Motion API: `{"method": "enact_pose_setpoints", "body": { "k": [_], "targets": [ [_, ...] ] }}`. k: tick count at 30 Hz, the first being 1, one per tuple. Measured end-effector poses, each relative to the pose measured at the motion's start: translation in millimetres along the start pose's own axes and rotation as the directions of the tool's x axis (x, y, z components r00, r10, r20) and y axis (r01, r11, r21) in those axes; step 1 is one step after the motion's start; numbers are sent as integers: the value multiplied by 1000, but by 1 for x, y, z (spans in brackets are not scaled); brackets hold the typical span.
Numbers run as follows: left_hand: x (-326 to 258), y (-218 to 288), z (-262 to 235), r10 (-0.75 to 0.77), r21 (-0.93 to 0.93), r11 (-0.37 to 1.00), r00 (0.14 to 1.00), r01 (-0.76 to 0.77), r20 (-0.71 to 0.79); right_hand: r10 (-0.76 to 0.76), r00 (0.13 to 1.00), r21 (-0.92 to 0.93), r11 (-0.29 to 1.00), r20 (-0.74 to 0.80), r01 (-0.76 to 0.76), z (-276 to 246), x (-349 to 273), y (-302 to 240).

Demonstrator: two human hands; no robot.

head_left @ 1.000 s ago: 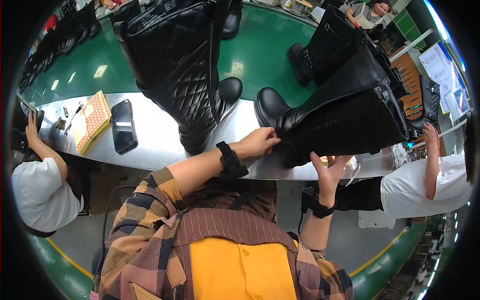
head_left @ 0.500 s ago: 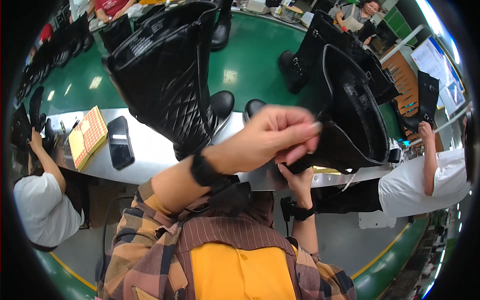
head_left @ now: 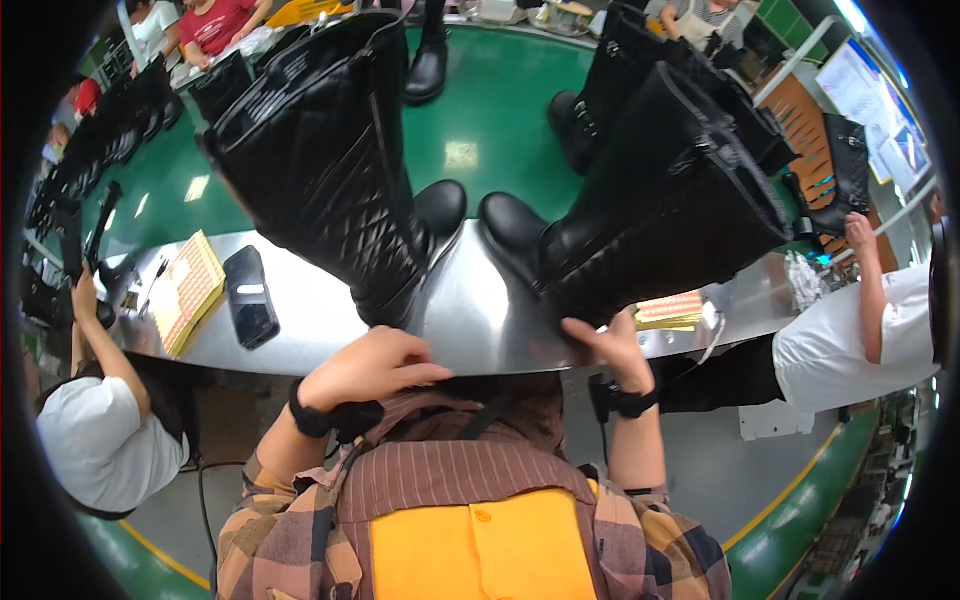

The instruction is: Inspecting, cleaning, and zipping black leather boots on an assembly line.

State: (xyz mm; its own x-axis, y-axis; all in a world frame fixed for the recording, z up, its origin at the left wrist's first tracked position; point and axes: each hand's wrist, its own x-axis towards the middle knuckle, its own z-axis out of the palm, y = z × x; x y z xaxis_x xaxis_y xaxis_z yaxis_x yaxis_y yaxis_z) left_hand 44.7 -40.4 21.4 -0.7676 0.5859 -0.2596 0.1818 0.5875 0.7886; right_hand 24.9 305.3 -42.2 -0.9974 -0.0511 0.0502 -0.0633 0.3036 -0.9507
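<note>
At a metal counter (head_left: 470,310), a person in plaid sleeves is facing two tall black boots. The quilted boot (head_left: 320,190) is standing on the left and the smooth-sided boot (head_left: 650,200) on the right, both shafts appearing to lean outward, their rounded toes pointing inward and lying near each other. Low at the counter's front edge, the left hand (head_left: 370,365) is hanging near the quilted boot's heel, its fingers loosely extended and gripping nothing visible. The right hand (head_left: 615,350) is spreading thumb and fingers wide just beside the other boot's heel; whether it is touching the leather is hard to tell. A dark phone (head_left: 251,298) and a red-patterned yellow stack (head_left: 190,295) are lying to the left. Beyond, more boots (head_left: 428,70) are standing on a green surface (head_left: 470,140), while at right a white-shirted co-worker (head_left: 845,345) is raising a hand to another black boot (head_left: 846,165).
</note>
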Motion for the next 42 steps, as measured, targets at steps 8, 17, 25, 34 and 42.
{"method": "enact_pose_setpoints", "body": {
  "k": [8, 17, 25, 34, 42],
  "targets": [
    [-39, -68, -8, -160, -101, 987, 781, 124, -604, 75, 991, 119, 989, 114, -88, -3, 9, -3],
    [18, -75, 14, -38, -400, 883, 813, -245, -582, -448, 764, -113, 885, -465, 451, -6, -7, -64],
    [21, -85, 25, -107, -512, 813, 793, -277, -599, -903, 334, -933, 331, -269, 143, -2, 22, -187],
    [22, -87, 25, -80, -490, 823, 794, -289, -603, -879, 344, -890, 412, -332, 196, -9, 18, -182],
    [21, -83, 25, -92, -482, 822, 765, -303, -638, -595, 467, 32, 595, -654, 803, -30, -21, -161]
  ]
}}
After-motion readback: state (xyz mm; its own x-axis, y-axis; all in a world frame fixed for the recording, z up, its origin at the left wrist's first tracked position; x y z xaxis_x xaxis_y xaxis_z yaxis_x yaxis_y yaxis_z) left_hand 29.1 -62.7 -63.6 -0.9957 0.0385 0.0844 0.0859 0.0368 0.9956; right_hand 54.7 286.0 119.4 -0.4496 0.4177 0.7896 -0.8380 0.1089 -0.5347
